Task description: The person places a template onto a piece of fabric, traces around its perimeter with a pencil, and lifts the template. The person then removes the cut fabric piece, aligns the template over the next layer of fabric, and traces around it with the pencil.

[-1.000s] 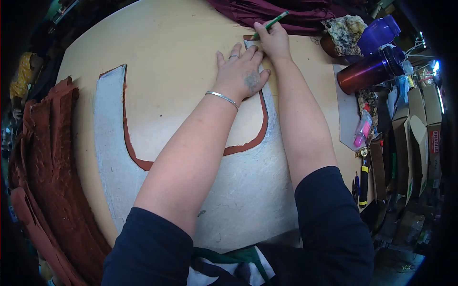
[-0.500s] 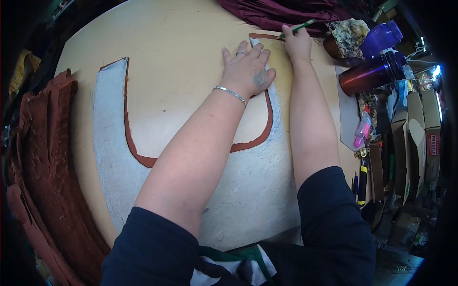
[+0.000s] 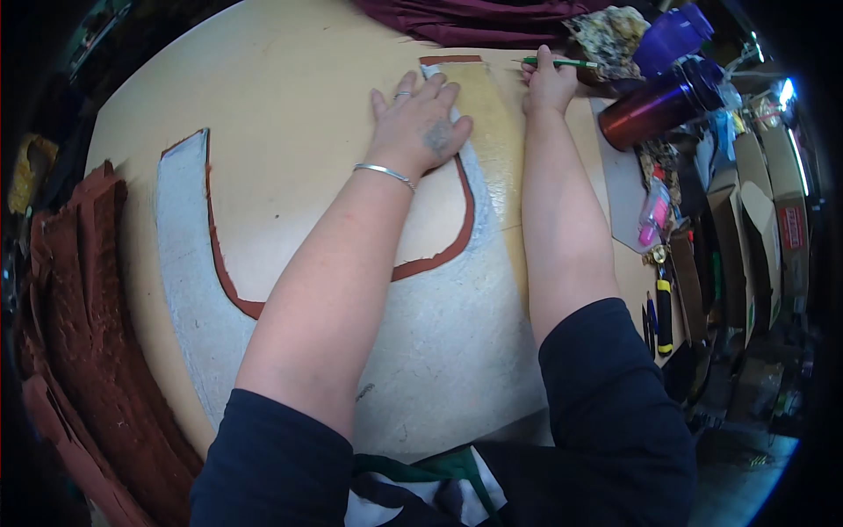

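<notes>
My left hand (image 3: 416,125) lies flat with its fingers spread, pressing on the right arm of a large grey U-shaped pattern piece (image 3: 448,338). Reddish-brown fabric (image 3: 467,206) shows as a thin border along the pattern's inner curve and at its top ends. Beside that arm runs a yellowish strip (image 3: 493,149), partly covered by my right forearm. Just right of the strip's top end, my right hand (image 3: 551,86) grips a green pencil (image 3: 571,63), held nearly level. Whether the pencil tip touches the table cannot be made out.
Folded reddish-brown cloth (image 3: 88,299) is stacked at the left edge of the table (image 3: 290,79). Dark maroon fabric (image 3: 474,22) lies at the back. To the right are a purple-red bottle (image 3: 654,110), a pink-labelled bottle (image 3: 654,211), a black-and-yellow tool (image 3: 664,316) and cardboard boxes (image 3: 786,220).
My right hand has moved off the strip's top end to its right, and the pencil has swung from slanted to nearly level. My left hand stays on the pattern; the view has shifted slightly.
</notes>
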A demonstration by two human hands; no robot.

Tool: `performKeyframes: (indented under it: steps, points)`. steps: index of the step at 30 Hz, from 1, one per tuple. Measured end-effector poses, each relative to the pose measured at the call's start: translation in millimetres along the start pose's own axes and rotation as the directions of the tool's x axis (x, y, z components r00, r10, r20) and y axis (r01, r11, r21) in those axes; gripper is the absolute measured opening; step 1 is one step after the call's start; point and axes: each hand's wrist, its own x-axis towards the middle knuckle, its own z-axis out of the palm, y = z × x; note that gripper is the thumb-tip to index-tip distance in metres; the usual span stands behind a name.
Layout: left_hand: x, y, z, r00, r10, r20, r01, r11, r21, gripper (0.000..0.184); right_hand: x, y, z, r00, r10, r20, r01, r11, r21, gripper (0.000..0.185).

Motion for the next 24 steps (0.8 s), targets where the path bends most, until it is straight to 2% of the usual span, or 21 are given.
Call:
performKeyframes:
  steps: [3, 5, 7, 9, 13, 15, 17, 19, 21, 22, 24]
  points:
    - [1, -4, -2, 0.999, 0.025, 0.024, -0.025, 1.0, 0.012, 0.054, -8, -6, -10, 0.988, 0.094, 0.124, -0.119, 0.97, 0.214, 0.02]
    - [2, -10, -11, 0.994, 0.012, 0.105, -0.007, 0.999, -0.051, 0.058, -22, -14, -23, 0.955, 0.129, 0.267, -0.15, 0.987, 0.061, 0.019]
    - [-1, -28, -6, 0.99, 0.043, 0.137, -0.022, 0.989, -0.148, 0.06, -46, -32, -44, 0.933, 0.202, 0.297, -0.214, 0.977, 0.008, 0.02]
    - [-18, -38, -5, 0.993, 0.016, 0.114, -0.007, 0.996, -0.085, 0.061, -61, -50, -73, 0.916, 0.246, 0.318, -0.257, 0.966, -0.008, 0.021]
    - [-64, -60, -24, 0.996, 0.02, 0.087, 0.014, 0.928, -0.372, 0.052, -104, -76, -134, 0.876, 0.332, 0.349, -0.355, 0.935, 0.0, 0.022]
    - [-99, -56, -48, 0.98, -0.116, 0.162, 0.188, 0.81, -0.556, 0.048, -121, -89, -160, 0.852, 0.373, 0.367, -0.407, 0.913, 0.017, 0.02]
    - [-131, -67, -68, 0.939, -0.217, 0.269, 0.344, 0.529, -0.775, 0.048, -136, -96, -185, 0.835, 0.398, 0.38, -0.467, 0.878, 0.107, 0.02]
    - [-183, -68, -88, 0.928, -0.32, 0.19, 0.295, 0.324, -0.899, 0.043, -148, -110, -209, 0.802, 0.456, 0.386, -0.535, 0.836, 0.124, 0.02]
    - [-243, -74, -108, 0.85, -0.526, 0.03, 0.292, 0.423, -0.858, 0.038, -162, -129, -241, 0.754, 0.548, 0.363, -0.611, 0.788, 0.078, 0.021]
    - [-276, -82, -114, 0.833, -0.544, -0.106, 0.25, 0.54, -0.804, 0.036, -171, -144, -255, 0.75, 0.558, 0.355, -0.6, 0.8, 0.01, 0.021]
    - [-336, -82, -131, 0.795, -0.574, -0.196, 0.295, 0.648, -0.702, 0.033, -186, -171, -280, 0.806, 0.512, 0.298, -0.477, 0.859, -0.186, 0.024]
